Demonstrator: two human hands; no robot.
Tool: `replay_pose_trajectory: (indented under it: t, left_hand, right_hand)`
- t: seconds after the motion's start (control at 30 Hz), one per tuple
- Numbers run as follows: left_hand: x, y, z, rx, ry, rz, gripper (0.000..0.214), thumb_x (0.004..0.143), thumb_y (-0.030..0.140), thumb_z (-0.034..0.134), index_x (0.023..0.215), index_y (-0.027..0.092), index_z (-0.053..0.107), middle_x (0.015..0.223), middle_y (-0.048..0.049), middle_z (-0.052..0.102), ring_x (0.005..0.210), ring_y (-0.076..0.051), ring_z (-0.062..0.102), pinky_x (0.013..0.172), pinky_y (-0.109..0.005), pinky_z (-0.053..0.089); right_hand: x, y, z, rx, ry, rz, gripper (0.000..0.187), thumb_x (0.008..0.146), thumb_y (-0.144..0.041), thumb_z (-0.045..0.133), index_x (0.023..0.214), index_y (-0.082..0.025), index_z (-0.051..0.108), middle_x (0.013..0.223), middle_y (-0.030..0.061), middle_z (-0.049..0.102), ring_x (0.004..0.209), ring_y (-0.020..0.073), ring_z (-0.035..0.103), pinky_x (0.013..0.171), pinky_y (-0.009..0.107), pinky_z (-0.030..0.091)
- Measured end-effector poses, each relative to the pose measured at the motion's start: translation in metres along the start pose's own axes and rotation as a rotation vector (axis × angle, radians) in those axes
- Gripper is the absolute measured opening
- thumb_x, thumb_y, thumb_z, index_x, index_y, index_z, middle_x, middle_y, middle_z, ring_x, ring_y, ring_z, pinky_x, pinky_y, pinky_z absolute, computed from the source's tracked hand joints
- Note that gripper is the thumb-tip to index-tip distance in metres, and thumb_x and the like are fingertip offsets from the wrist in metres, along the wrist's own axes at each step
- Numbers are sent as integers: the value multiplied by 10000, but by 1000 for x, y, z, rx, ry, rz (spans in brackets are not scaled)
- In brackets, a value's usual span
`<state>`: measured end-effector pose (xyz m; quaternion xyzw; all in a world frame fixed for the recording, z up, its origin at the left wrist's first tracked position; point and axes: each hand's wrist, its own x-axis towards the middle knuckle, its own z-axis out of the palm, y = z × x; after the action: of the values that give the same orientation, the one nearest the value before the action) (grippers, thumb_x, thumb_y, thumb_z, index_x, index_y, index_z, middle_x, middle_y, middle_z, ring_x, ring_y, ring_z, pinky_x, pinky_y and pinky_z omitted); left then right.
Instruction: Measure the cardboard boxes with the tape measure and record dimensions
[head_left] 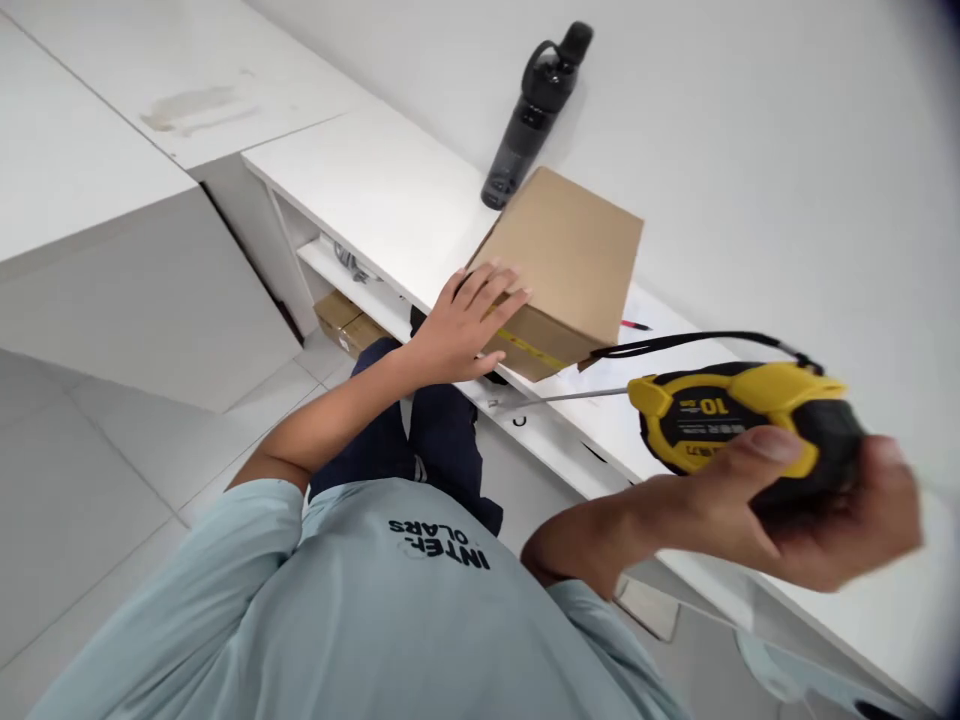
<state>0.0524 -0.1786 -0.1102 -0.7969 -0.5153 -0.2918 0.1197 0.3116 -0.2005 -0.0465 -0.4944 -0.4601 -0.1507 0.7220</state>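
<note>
A yellow and black tape measure (739, 415) is gripped in my right hand (810, 520), thumb across its face. Its thin blade (574, 396) is drawn out leftward past the near corner of a brown cardboard box (570, 255), and a black wrist strap (697, 342) trails from the case. My left hand (480, 310) lies on the near left edge of the box, fingers spread over its top and side. Yellow tape (532, 350) runs along the box's near side. The underside of my left palm is hidden.
Behind the box a dark water bottle (536, 115) stands on the white counter (360, 170) by the wall. A red and black pen (636, 325) lies right of the box. Cardboard boxes (349, 322) and a cable (349, 262) sit on shelves below. White panels (112, 280) are at left.
</note>
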Motion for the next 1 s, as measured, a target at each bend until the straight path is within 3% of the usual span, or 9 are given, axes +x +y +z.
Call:
replay_pose_trajectory:
  t: [0.1, 0.2, 0.3, 0.43, 0.5, 0.6, 0.67, 0.8, 1.0]
  left_hand:
    - [-1, 3, 18, -8, 22, 14, 1095, 871, 640, 754, 1717, 162, 248, 1770, -251, 248, 1667, -481, 84, 1311, -684, 87]
    - [1, 4, 32, 4, 52, -10, 1198, 810, 722, 784, 1724, 182, 230, 1768, -262, 233, 1660, -511, 64, 1300, -715, 42]
    - [3, -1, 37, -16, 102, -12, 1043, 879, 629, 770, 1705, 218, 286, 1727, -248, 328, 1649, -489, 170, 1306, -688, 128]
    - [4, -14, 45, -169, 259, 34, 732, 1010, 501, 636, 1652, 286, 356, 1623, -187, 469, 1604, -397, 340, 1304, -612, 279]
    - [-1, -16, 51, -266, 382, -35, 713, 1031, 538, 583, 1647, 293, 323, 1619, -184, 451, 1597, -377, 351, 1303, -602, 304]
    - [-16, -13, 60, -395, 510, -318, 771, 1040, 584, 551, 1660, 252, 235, 1634, -216, 402, 1573, -347, 388, 1264, -555, 391]
    - [-28, -10, 64, -455, 468, -472, 742, 1038, 568, 570, 1632, 225, 286, 1562, -217, 491, 1493, -326, 489, 1199, -515, 469]
    - [-42, -8, 60, -509, 298, -544, 521, 1003, 440, 657, 1445, 188, 543, 1299, -154, 685, 1172, -273, 687, 1060, -443, 554]
    - [-37, -10, 48, -648, 210, -617, 289, 976, 254, 641, 1257, 194, 672, 1008, -30, 733, 796, -149, 668, 857, -297, 570]
  right_hand:
    - [-12, 3, 4, 85, 301, -287, 357, 912, -592, 701, 1183, -363, 739, 1038, 65, 637, 1064, 326, 645, 1037, 604, 536]
    - [-7, 9, -5, 12, 236, -331, 326, 983, -395, 670, 1308, -402, 693, 1159, 49, 638, 1163, 303, 637, 1076, 566, 542]
    - [2, 2, -8, 23, 178, -353, 379, 999, -332, 641, 1363, -436, 656, 1228, 49, 593, 1270, 300, 578, 1172, 570, 478]
    - [2, -21, 14, 79, 371, -383, 316, 1020, -344, 581, 1319, -400, 666, 1164, 56, 572, 1219, 296, 577, 1160, 582, 463]
    - [-2, -29, 25, 94, 372, -386, 312, 1007, -358, 600, 1310, -374, 674, 1114, 49, 576, 1147, 292, 605, 1101, 578, 500]
    - [-7, -34, 33, 114, 363, -387, 309, 1001, -360, 611, 1302, -356, 681, 1084, 41, 583, 1086, 283, 621, 1060, 571, 520]
    - [-8, -36, 33, 103, 366, -387, 304, 1003, -365, 605, 1298, -353, 676, 1089, 44, 584, 1093, 286, 618, 1060, 572, 522]
    - [-10, -41, 31, 51, 362, -383, 305, 1012, -385, 580, 1306, -355, 656, 1103, 53, 580, 1108, 295, 614, 1061, 575, 525]
    - [-12, -43, 31, 156, 363, -360, 296, 988, -362, 624, 1274, -355, 700, 1091, 47, 588, 1075, 288, 602, 1072, 577, 490]
